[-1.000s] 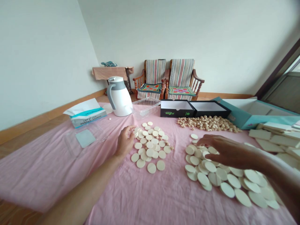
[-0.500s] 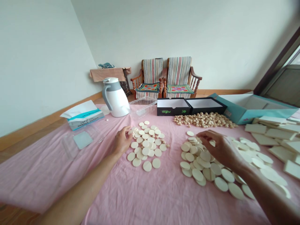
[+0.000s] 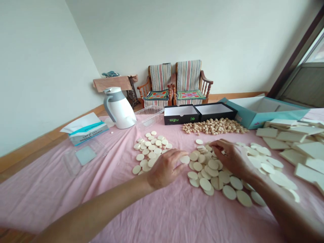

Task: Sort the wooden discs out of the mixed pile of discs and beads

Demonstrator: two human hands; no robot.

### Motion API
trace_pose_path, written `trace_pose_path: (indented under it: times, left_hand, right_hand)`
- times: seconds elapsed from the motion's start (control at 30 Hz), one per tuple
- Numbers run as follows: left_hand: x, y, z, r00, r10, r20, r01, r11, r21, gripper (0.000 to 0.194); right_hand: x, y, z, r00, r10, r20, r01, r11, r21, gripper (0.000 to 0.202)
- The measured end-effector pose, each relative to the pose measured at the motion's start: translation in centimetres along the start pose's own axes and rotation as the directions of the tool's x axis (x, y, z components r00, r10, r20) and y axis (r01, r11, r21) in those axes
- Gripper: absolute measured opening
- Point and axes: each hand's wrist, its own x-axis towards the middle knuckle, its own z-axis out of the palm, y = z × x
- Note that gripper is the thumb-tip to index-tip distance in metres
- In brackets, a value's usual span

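Observation:
My left hand (image 3: 164, 168) reaches across the middle and pinches a pale round wooden disc (image 3: 185, 159) between its thumb and fingers. Under and behind that hand lies a smaller group of discs (image 3: 152, 147), partly covered by it. My right hand (image 3: 229, 155) is over a larger heap of discs (image 3: 213, 172), palm down. Its thumb and fingertips come together near the heap's far edge; whatever they hold is hidden. One lone disc (image 3: 199, 141) lies just beyond the heap.
Small wooden beads (image 3: 215, 126) lie before two black boxes (image 3: 181, 115). At right are a teal box (image 3: 268, 116) and stacked pale rectangular boards (image 3: 291, 136). A white jug (image 3: 123, 113), a tissue pack (image 3: 87, 130) and clear plastic trays (image 3: 149, 114) stand left on the pink cloth (image 3: 152, 216).
My left hand has moved right from the far side of the smaller group toward the larger heap and now has a disc in it. The right hand stays over its heap. The view has shifted slightly.

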Motion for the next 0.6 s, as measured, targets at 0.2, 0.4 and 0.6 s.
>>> trace_pose_path:
  times: [0.2,0.4,0.6]
  left_hand:
    - [2.0,-2.1,0.4,0.997,0.056,0.054,-0.061,0.994,0.094,0.028]
    - [2.0,-9.1,-2.7,0.969,-0.247,-0.003,0.223,0.873,0.434,0.015]
    - [2.2,-10.9,-3.9,0.957,-0.287,0.047,0.241,0.872,0.427,0.010]
  right_hand:
    - [0.0,0.0,-0.1,0.999,0.005,-0.045,-0.005,1.000,0.008,0.021]
    - [0.1,-0.1,-0.1,1.000,0.003,-0.012,-0.003,1.000,0.011,0.021]
    - [0.0,-0.3,0.0,1.000,-0.031,0.000,0.031,0.999,0.035,0.023]
